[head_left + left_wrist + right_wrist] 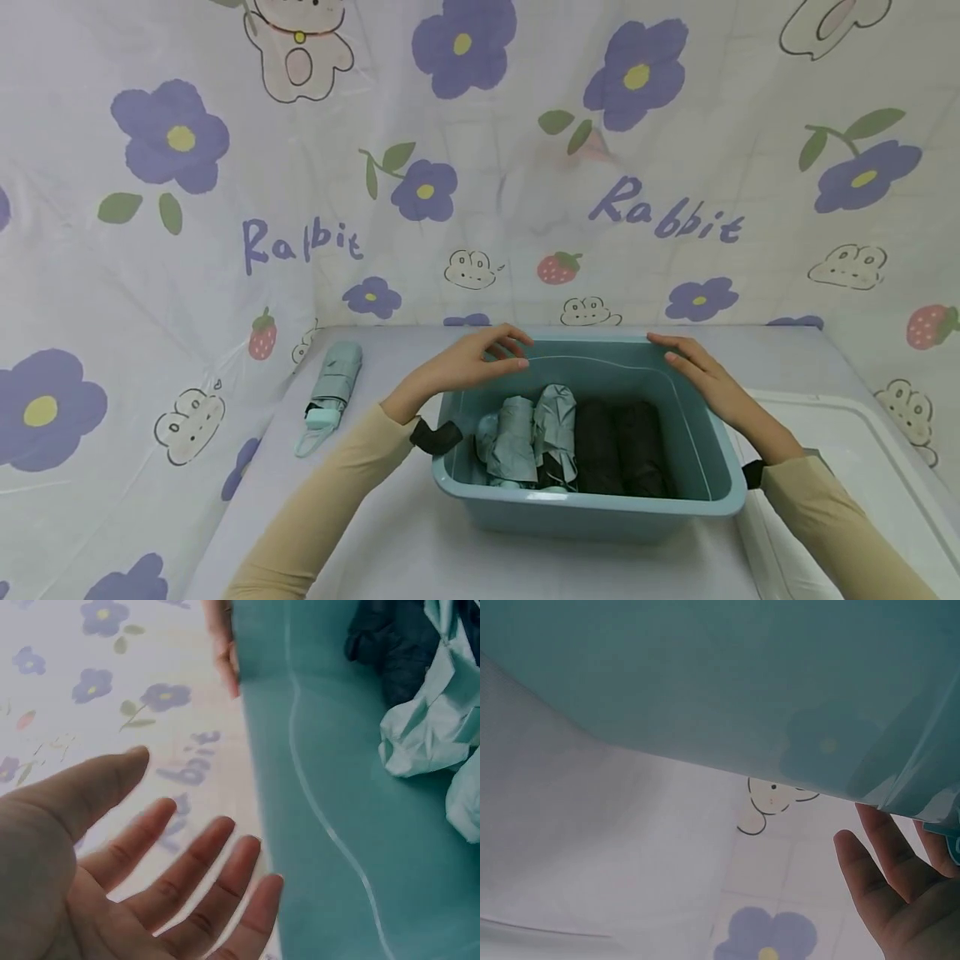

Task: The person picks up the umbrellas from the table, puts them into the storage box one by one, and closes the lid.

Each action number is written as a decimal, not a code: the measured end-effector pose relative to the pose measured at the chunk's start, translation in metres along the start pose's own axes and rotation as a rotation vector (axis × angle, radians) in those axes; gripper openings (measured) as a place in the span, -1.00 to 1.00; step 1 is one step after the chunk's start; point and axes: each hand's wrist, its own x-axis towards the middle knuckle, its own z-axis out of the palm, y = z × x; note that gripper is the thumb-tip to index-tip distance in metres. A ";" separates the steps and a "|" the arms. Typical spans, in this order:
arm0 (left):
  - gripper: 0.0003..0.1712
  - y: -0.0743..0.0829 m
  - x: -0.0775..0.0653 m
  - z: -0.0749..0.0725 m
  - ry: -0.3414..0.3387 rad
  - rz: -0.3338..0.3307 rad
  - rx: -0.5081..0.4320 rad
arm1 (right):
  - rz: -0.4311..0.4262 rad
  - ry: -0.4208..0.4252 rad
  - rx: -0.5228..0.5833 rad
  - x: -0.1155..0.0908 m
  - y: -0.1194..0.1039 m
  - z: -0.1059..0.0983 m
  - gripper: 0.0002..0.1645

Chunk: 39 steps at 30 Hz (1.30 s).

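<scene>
A blue-green plastic bin stands on the table. Inside lie folded umbrellas: light green ones on the left and in the middle, and two black bundles, one beside the other. My left hand is over the bin's back left corner, fingers loosely bent and apart, holding nothing. At the right side of the rim is my right hand; its fingers extend along the outside of the bin in the right wrist view and touch near the edge. Whether the right thumb presses the rim is unclear.
Another light green folded umbrella, with a wrist loop, lies at the table's left. A white lid-like tray lies to the right of the bin, partly under my right forearm. Behind the table hangs a patterned curtain.
</scene>
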 end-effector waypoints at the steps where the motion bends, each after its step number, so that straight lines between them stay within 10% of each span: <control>1: -0.54 -0.001 -0.002 -0.002 0.024 0.010 -0.013 | 0.000 0.001 0.001 0.000 0.000 0.000 -0.47; 10: -0.61 -0.028 -0.021 -0.018 0.228 0.055 -0.093 | -0.008 0.003 0.008 0.000 0.000 0.000 -0.47; 23: -0.64 -0.055 -0.064 -0.023 0.482 -0.078 -0.116 | -0.012 0.012 0.010 -0.001 0.000 0.000 -0.48; 39: -0.53 -0.163 -0.093 -0.008 0.667 -0.134 0.063 | 0.011 0.005 0.022 -0.003 0.000 0.001 -0.47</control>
